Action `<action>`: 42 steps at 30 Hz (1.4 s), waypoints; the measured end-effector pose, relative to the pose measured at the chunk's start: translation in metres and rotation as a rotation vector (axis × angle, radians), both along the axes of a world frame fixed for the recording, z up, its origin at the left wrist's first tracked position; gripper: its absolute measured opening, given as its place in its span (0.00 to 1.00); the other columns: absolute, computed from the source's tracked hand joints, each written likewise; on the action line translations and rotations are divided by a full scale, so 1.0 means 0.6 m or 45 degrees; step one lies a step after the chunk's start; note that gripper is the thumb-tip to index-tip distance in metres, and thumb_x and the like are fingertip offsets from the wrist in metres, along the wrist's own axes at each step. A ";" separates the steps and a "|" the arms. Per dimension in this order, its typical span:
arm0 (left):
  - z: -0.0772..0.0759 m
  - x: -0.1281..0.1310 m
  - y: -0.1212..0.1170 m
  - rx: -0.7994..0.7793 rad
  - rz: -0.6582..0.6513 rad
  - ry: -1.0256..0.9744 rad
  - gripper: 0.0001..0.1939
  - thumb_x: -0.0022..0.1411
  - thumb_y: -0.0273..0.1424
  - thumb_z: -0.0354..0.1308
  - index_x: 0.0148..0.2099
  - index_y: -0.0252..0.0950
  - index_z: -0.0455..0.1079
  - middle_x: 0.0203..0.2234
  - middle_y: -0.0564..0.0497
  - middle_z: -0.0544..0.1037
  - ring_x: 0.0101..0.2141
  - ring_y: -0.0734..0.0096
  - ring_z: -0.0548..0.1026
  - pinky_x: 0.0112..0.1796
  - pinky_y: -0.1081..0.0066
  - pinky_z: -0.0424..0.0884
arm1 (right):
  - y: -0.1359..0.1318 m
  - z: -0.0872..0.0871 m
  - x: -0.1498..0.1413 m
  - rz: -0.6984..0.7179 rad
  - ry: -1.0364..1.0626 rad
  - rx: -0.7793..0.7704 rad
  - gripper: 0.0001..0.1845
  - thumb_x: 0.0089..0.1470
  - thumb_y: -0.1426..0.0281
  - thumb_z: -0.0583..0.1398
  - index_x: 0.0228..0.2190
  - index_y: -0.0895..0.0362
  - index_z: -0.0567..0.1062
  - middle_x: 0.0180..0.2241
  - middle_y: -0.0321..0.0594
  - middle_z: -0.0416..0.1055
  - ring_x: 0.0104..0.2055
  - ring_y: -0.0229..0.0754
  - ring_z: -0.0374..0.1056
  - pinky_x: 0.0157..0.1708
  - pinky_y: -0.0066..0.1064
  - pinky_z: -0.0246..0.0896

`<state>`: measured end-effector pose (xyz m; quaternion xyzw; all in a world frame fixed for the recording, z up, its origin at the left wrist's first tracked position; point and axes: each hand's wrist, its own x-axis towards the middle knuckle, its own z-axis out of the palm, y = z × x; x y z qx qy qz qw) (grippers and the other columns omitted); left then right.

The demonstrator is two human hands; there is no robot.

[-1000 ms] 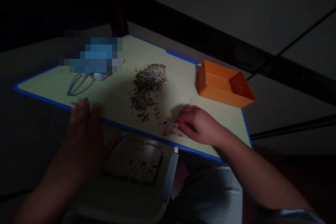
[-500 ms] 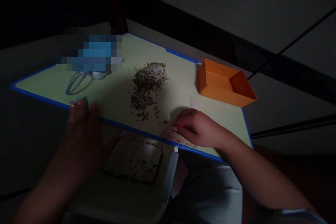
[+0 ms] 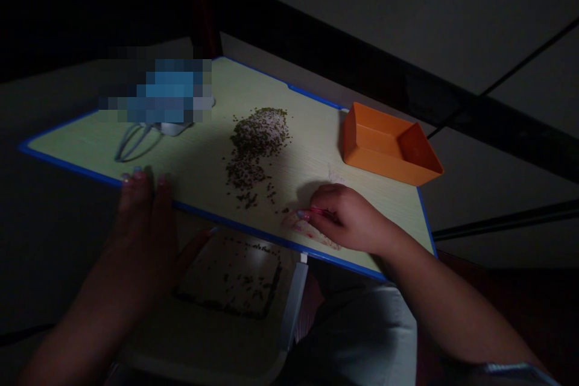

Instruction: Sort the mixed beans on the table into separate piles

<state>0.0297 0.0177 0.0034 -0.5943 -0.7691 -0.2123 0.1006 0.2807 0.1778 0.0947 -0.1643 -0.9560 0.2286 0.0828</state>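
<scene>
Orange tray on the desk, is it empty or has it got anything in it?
Empty, it seems: the orange tray shows bare orange inside, and the dark grains lie outside it on the tabletop.

Room dimly lit. Grey tile floor [image 3: 520, 54] with dark joints lies beyond the blue-edged table [image 3: 307, 157]; a dark rail [image 3: 362, 66] crosses behind it, joining a dark red post [image 3: 199, 6].
</scene>
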 end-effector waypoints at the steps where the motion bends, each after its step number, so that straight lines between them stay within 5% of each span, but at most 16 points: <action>1: -0.001 0.000 0.000 0.004 0.006 0.001 0.48 0.59 0.55 0.39 0.66 0.20 0.37 0.66 0.26 0.39 0.66 0.43 0.37 0.62 0.46 0.45 | 0.000 -0.001 0.000 -0.040 -0.003 0.014 0.16 0.58 0.69 0.53 0.19 0.56 0.61 0.20 0.34 0.58 0.26 0.34 0.54 0.30 0.30 0.48; 12: -0.003 0.000 0.004 0.050 -0.002 0.001 0.46 0.59 0.54 0.41 0.67 0.25 0.34 0.67 0.32 0.37 0.66 0.42 0.38 0.61 0.44 0.46 | 0.008 0.004 0.008 -0.285 0.005 -0.070 0.17 0.57 0.67 0.54 0.18 0.57 0.62 0.18 0.30 0.55 0.21 0.31 0.49 0.23 0.29 0.39; 28: -0.002 0.001 0.002 0.056 -0.032 0.023 0.47 0.59 0.53 0.42 0.66 0.21 0.36 0.66 0.28 0.38 0.66 0.44 0.37 0.62 0.47 0.44 | -0.002 -0.003 0.000 -0.387 -0.154 -0.102 0.19 0.56 0.66 0.54 0.16 0.57 0.64 0.15 0.28 0.51 0.19 0.30 0.46 0.22 0.30 0.37; 42: -0.006 -0.005 0.002 0.046 -0.031 0.000 0.49 0.58 0.56 0.41 0.66 0.22 0.37 0.66 0.29 0.39 0.66 0.43 0.38 0.62 0.46 0.45 | 0.017 0.006 0.013 -0.492 -0.233 -0.082 0.15 0.54 0.67 0.54 0.19 0.58 0.71 0.17 0.33 0.62 0.20 0.31 0.50 0.23 0.30 0.38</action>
